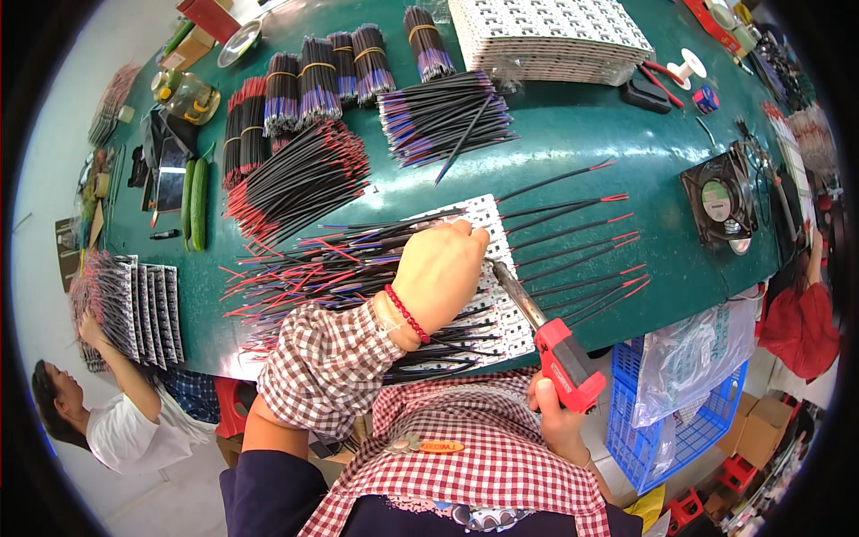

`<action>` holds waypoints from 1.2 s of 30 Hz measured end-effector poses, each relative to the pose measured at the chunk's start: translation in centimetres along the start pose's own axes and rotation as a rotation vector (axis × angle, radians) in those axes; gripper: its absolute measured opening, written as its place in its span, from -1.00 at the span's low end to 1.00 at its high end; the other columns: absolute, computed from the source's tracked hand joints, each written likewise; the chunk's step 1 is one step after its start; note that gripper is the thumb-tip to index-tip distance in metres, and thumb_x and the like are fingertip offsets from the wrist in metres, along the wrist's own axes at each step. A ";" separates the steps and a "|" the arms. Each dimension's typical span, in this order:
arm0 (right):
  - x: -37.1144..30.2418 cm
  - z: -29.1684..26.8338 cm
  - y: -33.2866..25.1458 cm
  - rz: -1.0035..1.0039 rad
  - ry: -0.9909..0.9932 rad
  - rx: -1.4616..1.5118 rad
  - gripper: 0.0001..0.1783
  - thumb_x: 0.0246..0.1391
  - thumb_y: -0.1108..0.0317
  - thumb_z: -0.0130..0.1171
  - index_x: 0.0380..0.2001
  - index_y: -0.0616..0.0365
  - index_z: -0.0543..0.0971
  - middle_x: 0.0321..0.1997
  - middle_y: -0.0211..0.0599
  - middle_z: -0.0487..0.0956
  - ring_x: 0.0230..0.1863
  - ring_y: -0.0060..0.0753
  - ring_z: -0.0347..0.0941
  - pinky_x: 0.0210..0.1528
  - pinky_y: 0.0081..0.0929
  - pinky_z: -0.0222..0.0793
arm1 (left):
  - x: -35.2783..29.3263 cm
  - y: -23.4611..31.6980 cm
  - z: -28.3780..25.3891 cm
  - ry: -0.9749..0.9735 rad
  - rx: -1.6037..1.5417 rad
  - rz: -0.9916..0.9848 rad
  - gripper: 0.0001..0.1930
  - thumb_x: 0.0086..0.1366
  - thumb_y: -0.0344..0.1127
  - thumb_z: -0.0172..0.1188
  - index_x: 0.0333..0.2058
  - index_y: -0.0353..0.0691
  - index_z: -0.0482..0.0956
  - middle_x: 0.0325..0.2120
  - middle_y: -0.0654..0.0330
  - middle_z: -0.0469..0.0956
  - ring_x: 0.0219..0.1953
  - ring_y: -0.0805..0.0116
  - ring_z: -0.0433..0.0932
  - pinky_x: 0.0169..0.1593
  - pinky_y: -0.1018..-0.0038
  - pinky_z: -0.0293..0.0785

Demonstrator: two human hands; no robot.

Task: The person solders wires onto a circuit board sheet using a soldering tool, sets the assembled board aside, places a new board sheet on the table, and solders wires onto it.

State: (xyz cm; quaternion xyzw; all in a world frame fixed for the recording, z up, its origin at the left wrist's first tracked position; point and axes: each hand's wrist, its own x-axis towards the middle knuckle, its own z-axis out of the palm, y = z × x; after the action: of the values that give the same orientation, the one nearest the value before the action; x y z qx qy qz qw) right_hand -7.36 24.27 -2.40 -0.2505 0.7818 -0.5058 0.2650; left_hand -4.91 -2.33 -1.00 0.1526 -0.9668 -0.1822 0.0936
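My left hand [440, 273] is closed over a white circuit board panel [514, 327], fingertips pressed together; what they pinch is hidden. Below the board's right edge, my right hand [557, 421] grips the red and black handle of a soldering iron [568, 362]. Its metal barrel slants up and left, with the tip at the board close to my left fingers. Thin black wires with red ends [573, 239] stick out to the right of the board. A dense spread of black wires with red and blue ends [313, 277] lies left of it, partly under my left hand.
Loose wire heaps [300, 179] and banded wire bundles [319, 80] lie farther back, near a tall stack of white panels [550, 40]. A small black fan [716, 199] stands right. Blue crates [671, 438] sit below the table's right edge. Another person [125, 407] works at left.
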 end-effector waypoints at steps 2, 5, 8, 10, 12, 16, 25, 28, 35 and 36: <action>0.2 0.2 -0.9 0.036 0.042 0.127 -0.72 0.13 0.26 0.04 -0.51 0.27 0.47 -0.61 -0.33 0.44 -0.63 -0.58 0.30 -0.56 -0.59 0.23 | 0.0 0.1 0.0 -0.015 0.004 -0.005 -0.92 0.00 -0.41 0.15 -0.56 -0.27 0.45 -0.57 0.09 0.45 -0.47 0.09 0.52 -0.37 0.27 0.46; 0.6 0.1 -2.9 0.182 0.029 0.285 -0.72 0.13 0.26 0.04 -0.53 0.26 0.47 -0.61 -0.33 0.44 -0.63 -0.57 0.30 -0.56 -0.58 0.22 | -0.1 0.1 0.2 -0.033 0.028 -0.018 -0.92 0.00 -0.41 0.16 -0.55 -0.26 0.46 -0.56 0.10 0.45 -0.45 0.11 0.52 -0.36 0.28 0.46; 0.2 0.3 -1.1 0.087 0.062 0.190 -0.72 0.13 0.26 0.03 -0.53 0.26 0.46 -0.60 -0.32 0.44 -0.64 -0.57 0.30 -0.56 -0.58 0.22 | -0.1 0.2 0.2 -0.019 0.034 -0.013 -0.93 0.00 -0.41 0.16 -0.55 -0.25 0.46 -0.56 0.12 0.45 -0.43 0.13 0.53 -0.35 0.29 0.46; 0.2 0.0 -0.6 0.061 0.032 0.151 -0.72 0.13 0.26 0.03 -0.52 0.26 0.46 -0.61 -0.32 0.44 -0.64 -0.57 0.29 -0.56 -0.58 0.22 | -0.2 0.3 0.2 -0.024 0.035 -0.010 -0.94 0.00 -0.42 0.16 -0.54 -0.24 0.47 -0.56 0.12 0.46 -0.42 0.14 0.53 -0.35 0.30 0.47; 0.1 -0.1 -0.4 0.036 0.002 0.112 -0.73 0.13 0.27 0.03 -0.51 0.26 0.46 -0.61 -0.32 0.44 -0.64 -0.57 0.29 -0.56 -0.58 0.22 | -0.2 0.3 0.3 -0.013 0.040 -0.002 -0.94 0.00 -0.42 0.16 -0.54 -0.24 0.47 -0.56 0.12 0.46 -0.42 0.14 0.53 -0.36 0.31 0.47; 0.2 -0.1 -1.6 0.067 -0.009 0.186 -0.76 0.14 0.29 0.01 -0.43 0.29 0.45 -0.60 -0.31 0.43 -0.64 -0.57 0.29 -0.57 -0.59 0.23 | -0.2 0.4 0.2 -0.041 0.070 -0.009 -0.94 0.01 -0.41 0.15 -0.54 -0.23 0.47 -0.56 0.12 0.46 -0.43 0.15 0.53 -0.37 0.32 0.47; 0.1 -0.5 -1.5 0.068 -0.017 0.332 -0.65 0.15 0.33 -0.02 -0.06 0.32 0.32 -0.58 -0.29 0.41 -0.65 -0.56 0.27 -0.58 -0.59 0.26 | -0.4 0.5 0.1 -0.054 0.084 -0.026 -0.94 0.01 -0.38 0.14 -0.54 -0.21 0.48 -0.49 0.14 0.46 -0.33 0.21 0.50 -0.33 0.35 0.43; 0.3 -0.7 -1.9 0.045 0.015 0.338 -0.63 0.16 0.32 -0.04 -0.02 0.31 0.31 -0.58 -0.29 0.41 -0.66 -0.56 0.26 -0.58 -0.58 0.27 | -1.0 1.9 -1.6 -0.050 0.282 0.063 -0.94 0.02 -0.34 0.11 -0.53 -0.17 0.49 -0.40 0.17 0.42 -0.23 0.25 0.42 -0.23 0.39 0.34; 1.6 -1.9 -2.7 -0.030 0.199 0.427 -0.65 0.20 0.30 -0.13 -0.02 0.29 0.32 -0.59 -0.29 0.40 -0.70 -0.58 0.22 -0.61 -0.58 0.28 | 2.2 0.4 -6.2 -0.352 0.422 0.204 -0.82 0.06 -0.20 0.15 -0.47 -0.17 0.57 -0.36 0.20 0.44 -0.20 0.28 0.40 -0.18 0.32 0.30; 1.8 -2.1 -2.9 -0.034 0.231 0.416 -0.66 0.21 0.29 -0.14 -0.03 0.29 0.32 -0.59 -0.29 0.40 -0.71 -0.59 0.22 -0.62 -0.59 0.28 | 4.4 -0.1 -5.8 -0.330 0.408 0.210 -0.79 0.08 -0.16 0.17 -0.44 -0.18 0.57 -0.34 0.19 0.44 -0.20 0.27 0.40 -0.19 0.31 0.33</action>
State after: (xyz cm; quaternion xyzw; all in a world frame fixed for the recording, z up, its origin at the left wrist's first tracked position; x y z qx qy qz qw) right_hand -9.72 23.45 0.74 -0.1443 0.6817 -0.6856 0.2109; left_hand -7.68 -5.75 4.83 0.0356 -0.9962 0.0046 -0.0794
